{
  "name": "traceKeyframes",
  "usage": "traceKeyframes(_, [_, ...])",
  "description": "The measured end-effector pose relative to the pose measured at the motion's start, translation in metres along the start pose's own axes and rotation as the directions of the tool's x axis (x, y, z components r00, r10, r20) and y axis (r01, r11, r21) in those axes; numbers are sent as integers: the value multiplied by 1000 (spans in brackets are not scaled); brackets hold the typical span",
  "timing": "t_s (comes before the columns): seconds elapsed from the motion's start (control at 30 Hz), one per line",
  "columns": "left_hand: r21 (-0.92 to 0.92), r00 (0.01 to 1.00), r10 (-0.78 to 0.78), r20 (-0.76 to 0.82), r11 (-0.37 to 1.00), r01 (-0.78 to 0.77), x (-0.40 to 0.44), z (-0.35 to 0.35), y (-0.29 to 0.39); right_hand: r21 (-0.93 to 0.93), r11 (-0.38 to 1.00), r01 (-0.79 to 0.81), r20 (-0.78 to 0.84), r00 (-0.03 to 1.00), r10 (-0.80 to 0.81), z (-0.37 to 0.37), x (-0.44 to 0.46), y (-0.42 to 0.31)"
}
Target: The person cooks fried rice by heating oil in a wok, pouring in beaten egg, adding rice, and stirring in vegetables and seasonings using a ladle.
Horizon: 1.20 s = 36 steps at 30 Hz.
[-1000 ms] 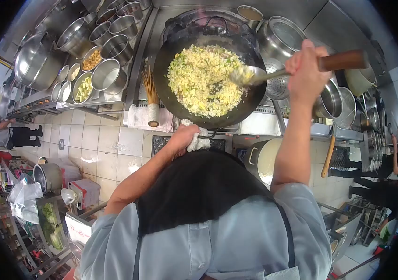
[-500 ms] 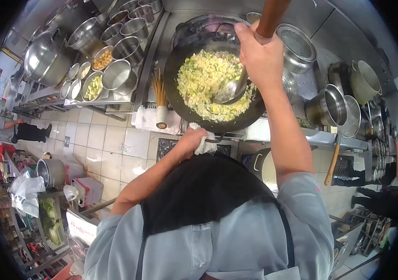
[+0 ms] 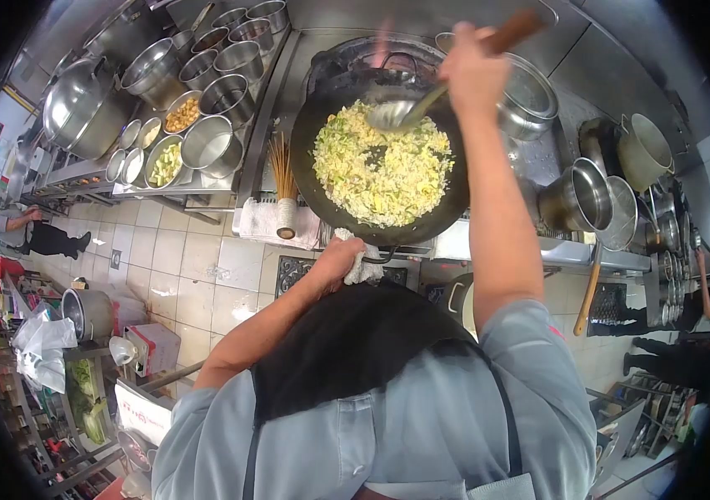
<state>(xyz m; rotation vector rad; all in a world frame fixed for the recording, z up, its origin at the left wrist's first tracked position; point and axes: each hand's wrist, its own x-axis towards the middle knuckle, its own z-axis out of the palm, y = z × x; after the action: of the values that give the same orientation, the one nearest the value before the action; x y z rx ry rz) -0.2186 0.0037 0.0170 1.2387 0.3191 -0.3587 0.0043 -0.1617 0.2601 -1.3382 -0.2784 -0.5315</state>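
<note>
A large dark wok sits on the stove, holding fried rice with bits of egg and green vegetable. My right hand is closed round the wooden handle of a ladle. The ladle's metal bowl hangs over the far part of the rice, and a small dark gap shows in the rice below it. At the wok's near edge my left hand grips a white cloth at the near loop handle. My left fingers are partly hidden by the cloth.
A bamboo wok brush lies left of the wok by a folded towel. Metal pots and bowls of ingredients crowd the left counter. Pots and a wooden-handled strainer are at right. Another person stands far left.
The ladle has lifted and shifted toward the far side of the wok, its handle now tilted right. The rice has spread, opening a gap. My left hand keeps its grip at the near handle.
</note>
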Motion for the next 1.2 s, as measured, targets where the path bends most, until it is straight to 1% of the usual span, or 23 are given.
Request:
traceKeyframes(0.03, [-20, 999, -33, -16, 999, 33, -4, 3, 6, -18, 999, -31, -16, 999, 31, 1, -1, 18])
traceKeyframes(0.07, [-41, 997, -64, -32, 997, 63, -5, 5, 12, 43, 993, -107, 29, 994, 106, -4, 1, 21])
traceKeyframes(0.17, [-45, 994, -110, 15, 993, 111, -4, 4, 18, -120, 983, -138, -29, 990, 135, -19, 12, -13])
traceKeyframes(0.2, [-31, 995, -99, 17, 995, 100, -1, 2, 17, -131, 983, -126, -43, 992, 121, -27, 14, -32])
traceKeyframes(0.3, [-12, 994, -112, 9, 994, 112, -1, 0, 12, 4, 993, 118, -158, 981, -116, -55, 13, -34])
traceKeyframes(0.33, [-17, 991, -136, 3, 991, 136, -7, 4, 20, -162, 979, 125, -214, 964, -159, -53, 4, -24])
traceKeyframes(0.37, [-21, 988, -155, -2, 988, 155, -8, 6, 26, -69, 996, 62, -157, 985, -72, -52, -3, -12])
traceKeyframes(0.43, [30, 994, -104, -15, 994, 105, 11, -8, -4, 111, 991, -81, -9, 997, 83, -46, -8, 6])
traceKeyframes(0.47, [54, 996, -83, -25, 995, 84, 16, -13, -15, 110, 989, -100, 8, 995, 100, -41, -2, 1])
traceKeyframes(0.57, [-20, 998, -58, -24, 998, 57, 8, -6, -5, 101, 995, 5, -51, 999, 0, -15, -1, -30])
traceKeyframes(0.6, [-30, 999, -51, -19, 998, 51, 9, -7, -5, 175, 982, 70, -74, 996, -58, -12, 0, -24])
traceKeyframes(0.67, [-51, 999, -44, -1, 998, 44, 9, -8, -8, 81, 991, 110, -55, 993, -106, -9, 0, 18])
traceKeyframes(0.7, [-3, 999, -37, -5, 999, 37, 5, -4, -2, 36, 990, 137, -38, 990, -136, -4, -3, 24])
traceKeyframes(0.73, [43, 1000, -25, -12, 999, 25, -2, -2, 5, 117, 993, 3, 45, 999, -8, -3, -5, 27])
traceKeyframes(0.77, [89, 1000, -8, -22, 996, 10, -4, 0, 13, 102, 995, -17, 75, 997, 10, -3, 2, 28])
traceKeyframes(0.83, [65, 1000, -26, -16, 998, 27, -2, -4, 5, 65, 995, -78, 123, 990, 70, 5, 2, -3])
traceKeyframes(0.87, [56, 999, -33, -6, 998, 34, 2, -5, 4, 63, 995, -73, 128, 990, 65, 11, -4, -19])
traceKeyframes(0.97, [99, 998, -42, -41, 994, 46, -11, 7, 25, 259, 965, 34, 138, 988, -72, 25, -26, -18])
traceKeyframes(1.0, [92, 997, -28, -74, 995, 35, -13, 10, 24, 233, 971, 49, 168, 982, -90, 27, -27, 8])
traceKeyframes(1.03, [86, 994, -9, -107, 996, 18, -15, 13, 25, 111, 993, 31, 157, 986, -48, 34, -31, 29])
traceKeyframes(1.1, [45, 995, 2, -97, 999, 2, -9, 12, 27, -82, 995, 62, 252, 967, -39, 29, -13, 46])
traceKeyframes(1.17, [-28, 999, -51, -14, 998, 51, -3, 1, 11, -79, 995, 61, 249, 968, -39, 37, -20, 1])
traceKeyframes(1.2, [8, 1000, -1, 11, 1000, 1, 1, -1, 4, -80, 995, 61, 245, 969, -40, 38, -28, -16])
